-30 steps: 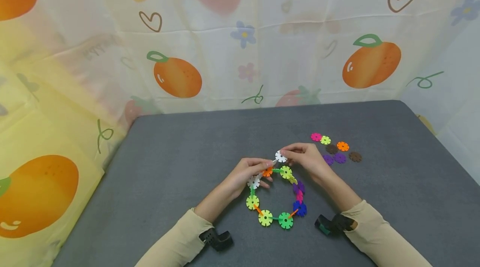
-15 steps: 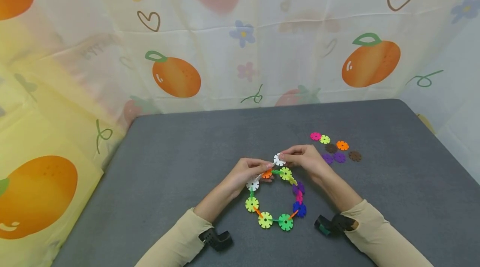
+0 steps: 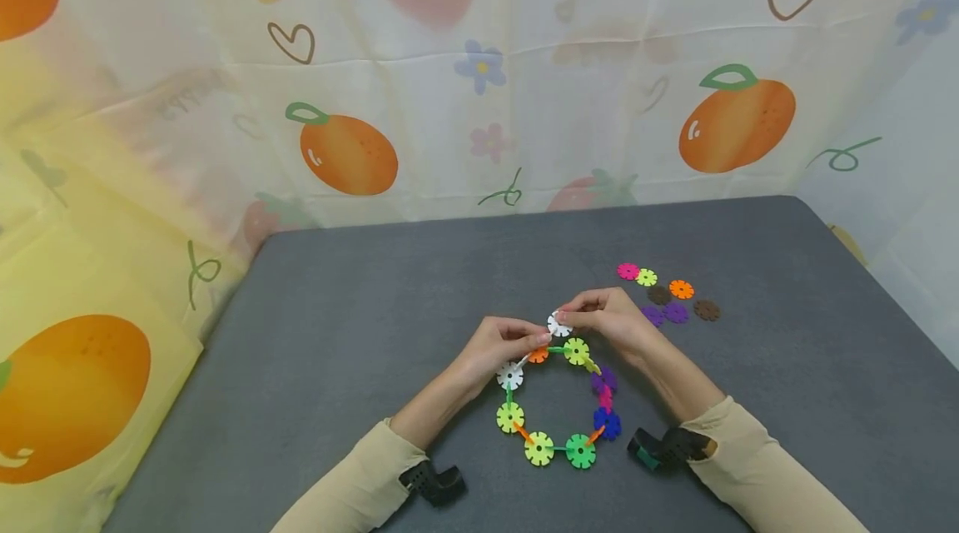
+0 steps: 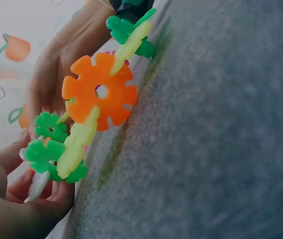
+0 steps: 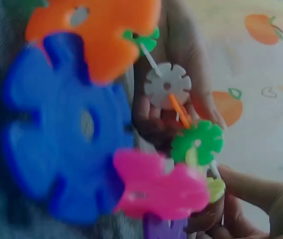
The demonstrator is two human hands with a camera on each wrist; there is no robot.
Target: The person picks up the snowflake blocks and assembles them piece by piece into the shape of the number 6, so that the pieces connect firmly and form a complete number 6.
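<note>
Over the last second the ring of discs (image 3: 510, 410) shifts a little towards 5 o'clock on the table (image 3: 360, 308), and the white disc (image 3: 559, 330) comes down towards 6, so it now sits close by the ring's 12 o'clock side. The lower fingers of the left hand (image 3: 500, 344), visible beneath the flat orange disc (image 3: 539, 358) a second ago, no longer show. I take this as the close work of joining a piece on, while the loose discs (image 3: 671, 313) lie unused at 2 o'clock, well apart from the ring.

The right hand (image 3: 605, 320), at 1 o'clock, pinches the white disc; the left, around 11, grips the ring near the flat orange disc, though I cannot tell which piece its fingertips cover, nor whether a slot has caught.

The left wrist view gives the full face of an upright orange disc (image 4: 81, 94), probably the mere orange sliver at 8 o'clock in the head view. The right wrist view shows a green disc (image 5: 210, 138) face-on, likely the head view's thin bar at 12. Only the head view takes in the loose discs
</note>
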